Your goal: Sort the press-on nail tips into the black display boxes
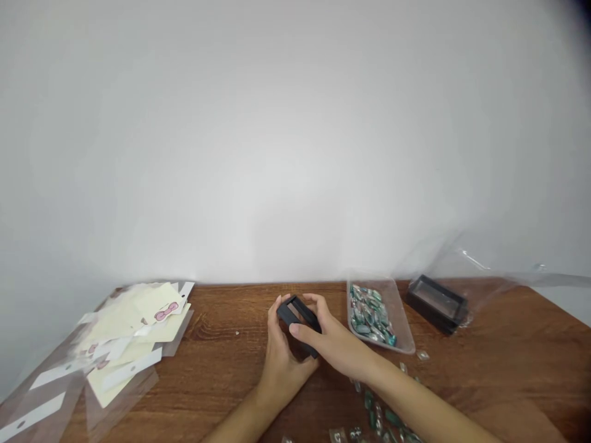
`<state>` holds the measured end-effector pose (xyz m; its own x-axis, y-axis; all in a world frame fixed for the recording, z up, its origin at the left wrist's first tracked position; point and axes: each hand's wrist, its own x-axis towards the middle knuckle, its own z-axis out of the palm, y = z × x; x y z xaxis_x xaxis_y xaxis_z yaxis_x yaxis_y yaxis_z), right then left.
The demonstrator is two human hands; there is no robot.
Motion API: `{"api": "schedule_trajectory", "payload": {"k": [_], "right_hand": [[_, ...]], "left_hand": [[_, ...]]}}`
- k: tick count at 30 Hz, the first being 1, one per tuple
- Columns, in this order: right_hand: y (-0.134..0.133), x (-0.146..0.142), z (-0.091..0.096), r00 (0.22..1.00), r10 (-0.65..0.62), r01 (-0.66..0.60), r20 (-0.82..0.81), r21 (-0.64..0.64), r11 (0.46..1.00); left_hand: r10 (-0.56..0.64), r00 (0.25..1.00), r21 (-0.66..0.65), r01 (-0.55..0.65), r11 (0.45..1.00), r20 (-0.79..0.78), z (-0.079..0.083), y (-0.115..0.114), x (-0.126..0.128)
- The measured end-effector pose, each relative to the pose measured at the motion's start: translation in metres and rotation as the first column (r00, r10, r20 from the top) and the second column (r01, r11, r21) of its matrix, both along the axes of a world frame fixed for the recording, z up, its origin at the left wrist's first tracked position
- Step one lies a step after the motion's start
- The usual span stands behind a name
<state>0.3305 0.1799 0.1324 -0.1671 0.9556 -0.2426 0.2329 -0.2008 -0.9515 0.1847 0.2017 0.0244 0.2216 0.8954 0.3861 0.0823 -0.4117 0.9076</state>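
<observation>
Hands (335, 347) close together, fingers (274, 327) curled, forearms (406, 392) angled inward

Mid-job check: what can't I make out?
Head view:
Part of the held black frame: covered by the left hand and right hand.
Loose green pieces: partly behind the right forearm, cut off by the bottom edge.
Fine detail on cream cards: too small.
Clear plastic: cut off by the right edge.

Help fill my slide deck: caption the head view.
Left hand and right hand hold a black box near a clear tub of greenish pieces on a wooden table.
</observation>
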Motion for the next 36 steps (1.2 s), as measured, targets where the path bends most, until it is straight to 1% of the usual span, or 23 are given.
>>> {"api": "schedule_trajectory", "payload": {"k": [4, 7, 9, 12, 14, 16, 18, 19, 22, 23, 25, 27, 28, 34, 36], "right_hand": [[0.006, 0.006, -0.011, 0.999, -0.004, 0.005, -0.032, 0.059, 0.998], [0.009, 0.01, -0.015, 0.998, -0.02, 0.024, -0.059, 0.072, 0.997], [0.008, 0.012, -0.014, 0.999, -0.016, 0.019, -0.049, 0.072, 0.997], [0.007, 0.012, -0.007, 1.0, -0.008, 0.006, 0.014, 0.084, 0.996], [0.006, 0.013, -0.002, 0.999, 0.005, -0.008, 0.045, 0.085, 0.996], [0.005, 0.013, 0.002, 0.998, 0.02, -0.025, 0.058, 0.082, 0.996], [0.004, 0.012, 0.006, 0.995, 0.031, -0.041, 0.099, 0.1, 0.994], [0.003, 0.012, 0.007, 0.989, 0.029, -0.047, 0.143, 0.122, 0.991], [-0.001, 0.008, 0.01, 0.941, -0.011, -0.065, 0.339, 0.212, 0.975], [-0.003, 0.007, 0.01, 0.918, -0.024, -0.074, 0.395, 0.231, 0.97], [-0.004, 0.006, 0.01, 0.884, -0.03, -0.095, 0.466, 0.243, 0.965], [-0.003, 0.008, 0.008, 0.87, -0.023, -0.113, 0.492, 0.244, 0.963], [-0.003, 0.009, 0.008, 0.869, -0.022, -0.117, 0.494, 0.249, 0.961], [0.001, 0.018, 0.003, 0.882, 0.004, -0.138, 0.471, 0.251, 0.958], [0.001, 0.018, -0.001, 0.887, 0.013, -0.151, 0.461, 0.263, 0.953]], "left_hand": [[0.004, 1.0, -0.048, -0.004, 0.999, 0.007, 0.006, 0.001, -0.001], [0.025, 0.999, -0.076, -0.024, 0.997, 0.02, 0.012, 0.0, 0.0], [0.039, 0.999, -0.059, -0.038, 0.998, 0.006, 0.013, -0.001, 0.0], [0.036, 0.999, -0.005, -0.036, 0.999, -0.022, 0.012, -0.002, -0.002], [-0.017, 1.0, 0.008, 0.018, 1.0, -0.016, 0.012, -0.002, -0.005], [-0.119, 0.993, 0.001, 0.119, 0.993, 0.026, 0.013, -0.001, -0.008], [-0.21, 0.971, -0.024, 0.214, 0.976, 0.113, 0.014, 0.0, -0.011], [-0.222, 0.962, -0.053, 0.233, 0.971, 0.158, 0.014, 0.001, -0.011], [-0.119, 0.96, -0.153, 0.161, 0.975, 0.252, 0.012, 0.007, -0.009], [-0.101, 0.952, -0.2, 0.163, 0.966, 0.288, 0.011, 0.009, -0.008], [-0.128, 0.929, -0.269, 0.229, 0.936, 0.346, 0.008, 0.013, -0.006], [-0.17, 0.913, -0.295, 0.289, 0.911, 0.37, 0.007, 0.015, -0.004], [-0.177, 0.912, -0.299, 0.297, 0.907, 0.371, 0.007, 0.016, -0.004], [-0.177, 0.922, -0.305, 0.288, 0.908, 0.345, 0.009, 0.018, -0.007], [-0.155, 0.935, -0.296, 0.254, 0.921, 0.32, 0.009, 0.018, -0.008]]}}
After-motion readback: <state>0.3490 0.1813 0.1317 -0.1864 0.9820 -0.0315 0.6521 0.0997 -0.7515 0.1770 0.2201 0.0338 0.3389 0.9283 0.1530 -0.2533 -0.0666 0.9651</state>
